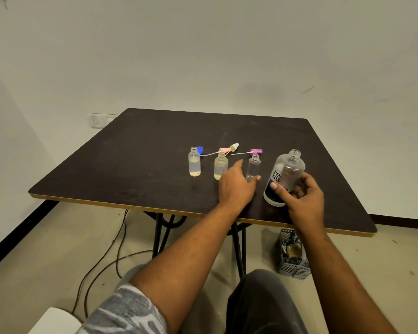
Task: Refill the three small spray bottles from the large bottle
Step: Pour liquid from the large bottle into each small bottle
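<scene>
Both bare forearms reach forward from the bottom of the view, over a grey patterned sleeve (128, 309) and dark trousers, to the near edge of a dark table (130, 153). The right hand (302, 196) has its fingers and thumb wrapped round the lower body of the large clear bottle (288, 172), which is uncapped, carries a "re-nu" label and leans slightly; whether its base touches the tabletop is unclear. The left hand (237, 186) is spread and relaxed, holding nothing, index finger stretched forward and thumb against the foot of the right small bottle (253, 166), which looks empty. Just left of it stands the middle small bottle (220, 168), partly hidden by the hand and holding pale yellowish liquid, then the left small bottle (194, 165), roughly half full. All three stand upright and open. Behind them lie a blue cap (199, 149), a pink spray head (225, 149) and a purple spray head (256, 151), the last two trailing thin dip tubes. A grey plastic basket (292, 254) sits on the floor under the table.
</scene>
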